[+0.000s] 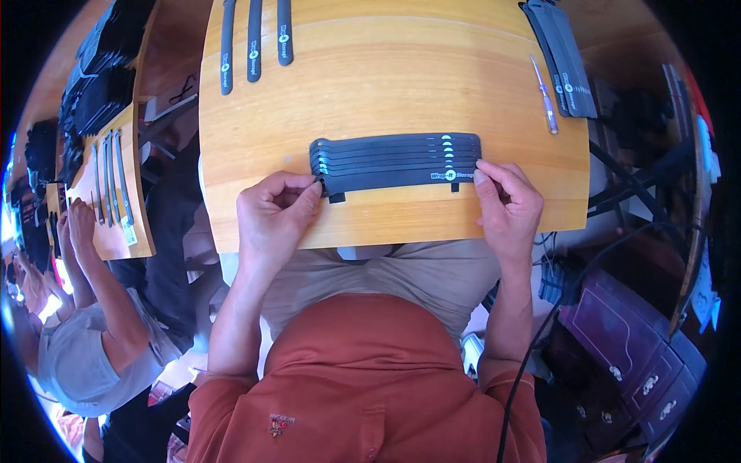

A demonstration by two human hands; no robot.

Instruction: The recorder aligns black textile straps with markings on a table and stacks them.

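Note:
Several dark grey straps (386,160) lie across the wooden table in front of me, overlapped in a stepped row with their pale printed marks lined up near the right end. At the left end of the nearest strap, my left hand (279,204) has thumb and forefinger pinched on its tip. My right hand (505,199) pinches the same strap at its right end, the other fingers curled in. Two small black tabs, a left one (337,197) and a right one (455,187), stick out below the row's near edge.
Three single straps (254,46) lie at the table's far left. A stack of straps (562,62) and a purple-handled screwdriver (549,112) are at the far right. Leftward, another person's hands (79,224) work at a second table (143,243). A dark red drawer cabinet (625,339) stands lower right.

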